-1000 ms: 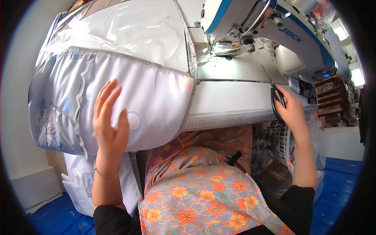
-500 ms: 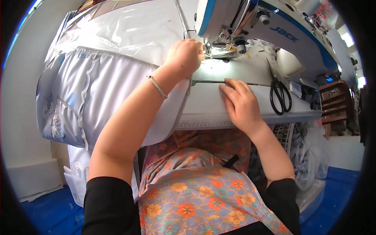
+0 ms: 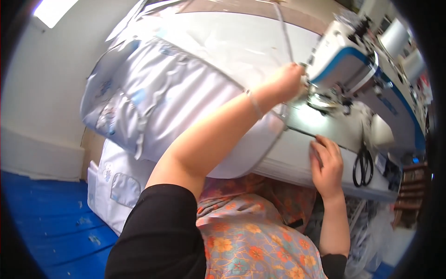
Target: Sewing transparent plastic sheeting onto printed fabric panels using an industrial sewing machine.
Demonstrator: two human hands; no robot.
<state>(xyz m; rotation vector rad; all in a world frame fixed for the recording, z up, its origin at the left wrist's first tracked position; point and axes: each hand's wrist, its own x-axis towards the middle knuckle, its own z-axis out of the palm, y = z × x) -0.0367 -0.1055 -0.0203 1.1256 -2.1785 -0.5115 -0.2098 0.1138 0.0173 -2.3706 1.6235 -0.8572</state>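
My left hand (image 3: 288,83) is closed beside the needle end of a white and blue sewing machine (image 3: 339,58). What its fingers pinch, if anything, is hidden and blurred. Below my left forearm spreads a pale, shiny cloth piece (image 3: 200,95) with grey edging and small printed figures, draped over the table's left side. A narrow grey strip (image 3: 284,30) runs down from the far edge towards that hand. My right hand (image 3: 327,167) rests at the table's front, fingers loosely bent and thumb apart, with nothing visible in it. Black-handled scissors (image 3: 363,166) lie to its right.
More printed pale cloth (image 3: 109,186) hangs below the table on the left, above a blue floor (image 3: 51,223). White thread cones (image 3: 395,37) stand behind the machine. A brown wooden chair (image 3: 411,193) is at the far right, with clear plastic bags under the table.
My view has swung left, so the machine, table and both hands appear farther right and tilted. My left hand stays closed beside the machine's needle end; my right hand keeps its place by the table's front.
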